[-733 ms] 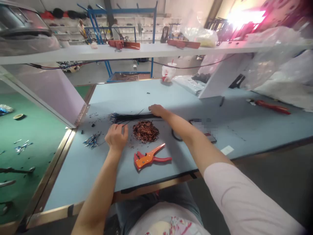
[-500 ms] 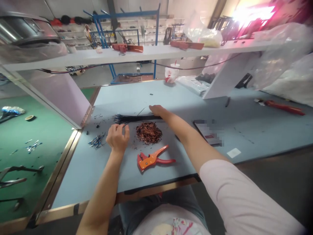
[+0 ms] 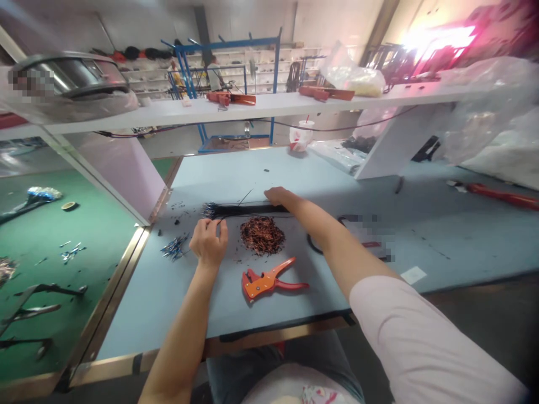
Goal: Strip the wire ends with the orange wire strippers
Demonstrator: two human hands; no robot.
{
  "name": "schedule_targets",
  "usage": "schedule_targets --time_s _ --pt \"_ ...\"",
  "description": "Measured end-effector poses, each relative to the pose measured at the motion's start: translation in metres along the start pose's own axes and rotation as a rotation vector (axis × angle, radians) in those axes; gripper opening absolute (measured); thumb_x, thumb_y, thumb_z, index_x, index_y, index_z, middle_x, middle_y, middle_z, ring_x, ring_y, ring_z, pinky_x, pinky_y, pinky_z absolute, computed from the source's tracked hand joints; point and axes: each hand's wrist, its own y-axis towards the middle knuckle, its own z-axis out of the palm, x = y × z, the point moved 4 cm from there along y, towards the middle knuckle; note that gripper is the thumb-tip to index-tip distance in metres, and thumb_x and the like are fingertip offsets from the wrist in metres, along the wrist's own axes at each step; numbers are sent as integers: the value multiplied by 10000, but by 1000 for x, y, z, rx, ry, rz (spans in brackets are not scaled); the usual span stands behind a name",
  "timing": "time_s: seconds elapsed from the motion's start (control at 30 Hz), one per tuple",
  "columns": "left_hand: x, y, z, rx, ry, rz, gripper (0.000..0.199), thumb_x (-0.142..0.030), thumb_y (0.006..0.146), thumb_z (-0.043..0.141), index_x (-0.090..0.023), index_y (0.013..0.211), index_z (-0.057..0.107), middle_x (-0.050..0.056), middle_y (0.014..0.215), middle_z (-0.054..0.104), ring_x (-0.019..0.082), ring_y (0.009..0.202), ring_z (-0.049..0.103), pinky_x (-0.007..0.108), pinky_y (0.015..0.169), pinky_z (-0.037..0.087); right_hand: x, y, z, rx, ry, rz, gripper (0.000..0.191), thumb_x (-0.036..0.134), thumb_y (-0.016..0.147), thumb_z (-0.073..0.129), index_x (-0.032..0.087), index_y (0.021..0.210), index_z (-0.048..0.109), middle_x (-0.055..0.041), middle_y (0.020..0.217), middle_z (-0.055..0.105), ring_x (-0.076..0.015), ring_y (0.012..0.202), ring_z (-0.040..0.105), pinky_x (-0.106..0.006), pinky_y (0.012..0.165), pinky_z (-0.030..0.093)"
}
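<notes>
On the far left of the hands, just past the left hand, lies a small heap of blue and silver wire bits (image 3: pixel 174 248) on the pale blue table top (image 3: pixel 252 168). The left hand (image 3: pixel 208 244) is curled up small, and its fingers (image 3: pixel 214 225) pinch close on what looks like one thin black wire (image 3: pixel 220 221). That wire comes from the long bundle of black wires (image 3: pixel 242 210), which lies flat just above the left hand. The right hand (image 3: pixel 278 197) sits on the right end of the bundle and presses down on it, open and not wrapped around it. Below the bundle, between the two hands, is a round pile of copper-brown wire scraps (image 3: pixel 256 235). Nearer the person, below the pile, lies an orange and red wire stripper (image 3: pixel 265 284). To the right of the right arm are a loop of black cord (image 3: pixel 314 245) and a blurred flat thing (image 3: pixel 366 235). Far off to the right lies a red-handled tool (image 3: pixel 501 197).
</notes>
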Motion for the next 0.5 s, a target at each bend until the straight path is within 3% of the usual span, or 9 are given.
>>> schedule_targets --time_s 0.33,0.5 --pt "-6 -1 1 45 -40 -2 353 -422 930 467 -181 901 724 94 930 639 197 850 573 291 709 366 -22 -27 9 48 -35 -8 340 328 921 595 146 1208 610 -135 1221 628 -253 1095 624 -412 909 508" --pt "-4 0 -1 14 -31 -21 346 -425 928 472 -195 889 727 87 930 640 194 845 577 283 692 358 -13 -42 13 54 47 -154 815 386 724 779 170 1433 440 -149 1366 563 -283 1225 556 -325 970 461"
